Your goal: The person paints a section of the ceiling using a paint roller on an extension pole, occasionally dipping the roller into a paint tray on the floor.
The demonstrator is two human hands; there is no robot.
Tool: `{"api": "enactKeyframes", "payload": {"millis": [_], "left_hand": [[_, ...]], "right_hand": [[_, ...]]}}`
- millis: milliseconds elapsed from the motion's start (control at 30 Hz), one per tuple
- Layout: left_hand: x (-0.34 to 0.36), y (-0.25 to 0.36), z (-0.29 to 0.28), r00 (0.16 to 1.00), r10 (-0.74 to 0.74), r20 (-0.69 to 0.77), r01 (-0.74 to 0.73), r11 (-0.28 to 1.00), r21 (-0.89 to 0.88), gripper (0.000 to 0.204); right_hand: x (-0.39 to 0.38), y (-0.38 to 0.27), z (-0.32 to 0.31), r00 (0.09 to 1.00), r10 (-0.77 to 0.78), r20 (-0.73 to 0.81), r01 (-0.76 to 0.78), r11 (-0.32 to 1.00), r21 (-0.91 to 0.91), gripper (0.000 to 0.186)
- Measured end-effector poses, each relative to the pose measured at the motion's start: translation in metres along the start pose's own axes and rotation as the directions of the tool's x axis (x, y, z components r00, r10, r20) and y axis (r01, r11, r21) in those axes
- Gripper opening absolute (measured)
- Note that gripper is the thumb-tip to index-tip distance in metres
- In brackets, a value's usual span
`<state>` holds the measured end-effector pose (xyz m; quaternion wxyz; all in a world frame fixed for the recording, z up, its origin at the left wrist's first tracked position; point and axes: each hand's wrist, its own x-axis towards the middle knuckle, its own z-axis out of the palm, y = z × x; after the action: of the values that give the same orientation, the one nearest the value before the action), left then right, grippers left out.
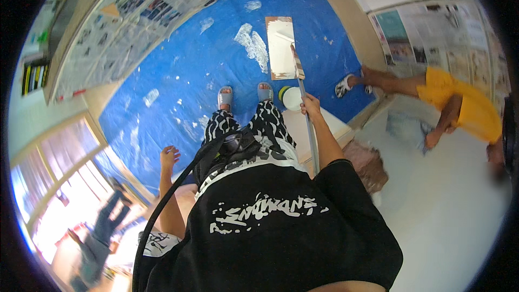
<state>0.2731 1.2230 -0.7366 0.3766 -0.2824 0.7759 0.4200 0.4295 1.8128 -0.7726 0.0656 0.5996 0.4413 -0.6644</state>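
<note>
My right hand (310, 105) is closed around the long pole of a paint roller (312, 140). The pole runs from beside my right upper arm out ahead of me, with a striped grip (298, 67) farther up. Its white roller head (284, 37) rests over a rectangular board (279, 65) coated in white, brown at its ends. The roller is hard to tell from the white beneath it. My left hand (170, 155) hangs out to the left, fingers loosely apart and holding nothing. Just beyond my right hand stands a round white tub (292, 99), with a yellow-green and black item against it.
Blue sheeting (178, 86) with white paint smears covers the floor under my sandals (225, 96). Newspaper (146, 8) covers surfaces at left and right. A person in yellow (459, 105) is at right; another person (97, 243) is at lower left near bright windows (67, 167).
</note>
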Motion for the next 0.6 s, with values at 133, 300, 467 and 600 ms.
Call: {"api": "enactKeyframes", "payload": {"millis": [133, 300, 467, 600], "left_hand": [[-0.062, -0.074, 0.054, 0.993, -0.113, -0.023, 0.108, 0.984, -0.142, 0.027], [-0.143, -0.068, 0.159, 0.997, -0.08, 0.024, 0.08, 0.997, -0.017, 0.025], [-0.162, -0.065, 0.207, 0.999, -0.042, 0.025, 0.045, 0.992, -0.115, 0.025], [-0.15, -0.087, 0.213, 0.997, -0.071, 0.008, 0.071, 0.973, -0.218, 0.028]], "right_hand": [[0.024, -0.027, -0.034, 0.997, -0.005, 0.071, 0.015, 0.989, -0.148, 0.042], [0.028, -0.044, -0.078, 0.987, 0.075, 0.144, -0.02, 0.934, -0.355, 0.047], [-0.016, -0.043, -0.124, 0.993, 0.064, 0.104, 0.027, 0.714, -0.7, 0.05], [-0.036, -0.03, -0.152, 0.995, -0.021, 0.101, 0.096, 0.533, -0.84, 0.051]]}}
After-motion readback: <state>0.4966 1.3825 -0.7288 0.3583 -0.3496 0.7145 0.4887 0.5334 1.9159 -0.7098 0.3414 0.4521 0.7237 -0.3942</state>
